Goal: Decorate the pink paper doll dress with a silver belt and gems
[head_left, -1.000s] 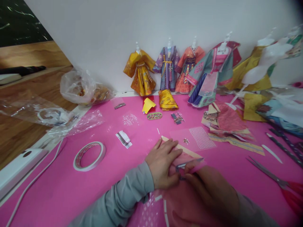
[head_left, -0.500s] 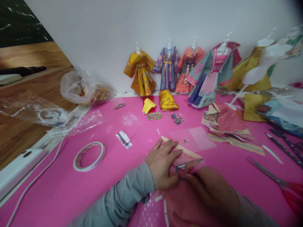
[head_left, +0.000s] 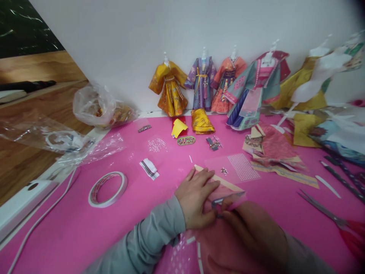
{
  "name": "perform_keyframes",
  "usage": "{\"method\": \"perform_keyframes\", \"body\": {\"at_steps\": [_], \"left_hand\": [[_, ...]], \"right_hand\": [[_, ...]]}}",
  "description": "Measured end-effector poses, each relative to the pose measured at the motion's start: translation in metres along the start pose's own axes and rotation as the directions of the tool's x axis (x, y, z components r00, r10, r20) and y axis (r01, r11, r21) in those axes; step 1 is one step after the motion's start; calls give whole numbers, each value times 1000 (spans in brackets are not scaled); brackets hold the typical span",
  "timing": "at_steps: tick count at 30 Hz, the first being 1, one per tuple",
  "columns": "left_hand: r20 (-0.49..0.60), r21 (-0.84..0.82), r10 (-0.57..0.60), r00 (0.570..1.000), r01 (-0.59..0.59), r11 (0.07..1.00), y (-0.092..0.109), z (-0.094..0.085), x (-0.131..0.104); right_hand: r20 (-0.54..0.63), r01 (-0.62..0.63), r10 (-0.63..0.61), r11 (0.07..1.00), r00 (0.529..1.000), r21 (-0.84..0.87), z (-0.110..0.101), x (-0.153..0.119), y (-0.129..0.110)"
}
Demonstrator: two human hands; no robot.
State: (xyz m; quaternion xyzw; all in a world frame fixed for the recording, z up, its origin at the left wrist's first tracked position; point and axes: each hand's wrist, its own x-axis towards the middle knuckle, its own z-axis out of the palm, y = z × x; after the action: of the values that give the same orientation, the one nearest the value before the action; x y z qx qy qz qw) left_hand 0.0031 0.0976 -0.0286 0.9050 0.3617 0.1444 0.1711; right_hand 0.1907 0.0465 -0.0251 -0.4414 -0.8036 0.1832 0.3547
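Observation:
My left hand (head_left: 196,199) lies flat, fingers spread, on a pink patterned piece of paper or cloth (head_left: 229,185) with a tan border. Its thumb rests close to the fingertips of my right hand (head_left: 248,220). Those fingers pinch a dark blue-grey edge strip (head_left: 219,200) along the near side of this piece. The strip bends into a small loop between the two hands. Part of the piece is hidden under my left palm. Nearer to me, a reddish sheet (head_left: 225,247) with white strips along its left side lies partly below my right hand.
A roll of double-sided tape (head_left: 123,184) lies to the left. Red-handled scissors (head_left: 336,219) lie at the right. Beyond my hands are a rhinestone sheet (head_left: 243,167) and loose gems (head_left: 156,144). Several small dressed dress forms (head_left: 203,82) lean on the white wall. Paper scraps (head_left: 279,142) lie right.
Both hands stay in the same place on the piece. My right fingertips have shifted very slightly along the strip; all else is unchanged.

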Motion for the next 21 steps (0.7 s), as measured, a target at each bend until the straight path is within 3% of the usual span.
{"method": "perform_keyframes", "body": {"at_steps": [3,7,10,13,17,21], "left_hand": [[-4,13,4,1000,-4,1000,0,-1,0],[5,21,2,1000,-2,1000,1,-2,0],[13,19,-7,1000,7,1000,2,-2,0],[9,23,-6,1000,5,1000,1,-1,-1],[-13,34,22,1000,-21,999,-2,1,-2],[-36,50,53,998,-51,997,-5,4,-4]], "right_hand": [[-7,-46,47,996,999,76,-5,0,2],[-45,-238,267,915,963,327,-17,3,9],[-96,-351,499,720,861,598,-26,7,16],[-143,-317,612,579,777,751,-30,11,26],[-242,-272,624,612,743,743,-32,16,42],[-291,-312,612,687,735,656,-30,21,51]]}}
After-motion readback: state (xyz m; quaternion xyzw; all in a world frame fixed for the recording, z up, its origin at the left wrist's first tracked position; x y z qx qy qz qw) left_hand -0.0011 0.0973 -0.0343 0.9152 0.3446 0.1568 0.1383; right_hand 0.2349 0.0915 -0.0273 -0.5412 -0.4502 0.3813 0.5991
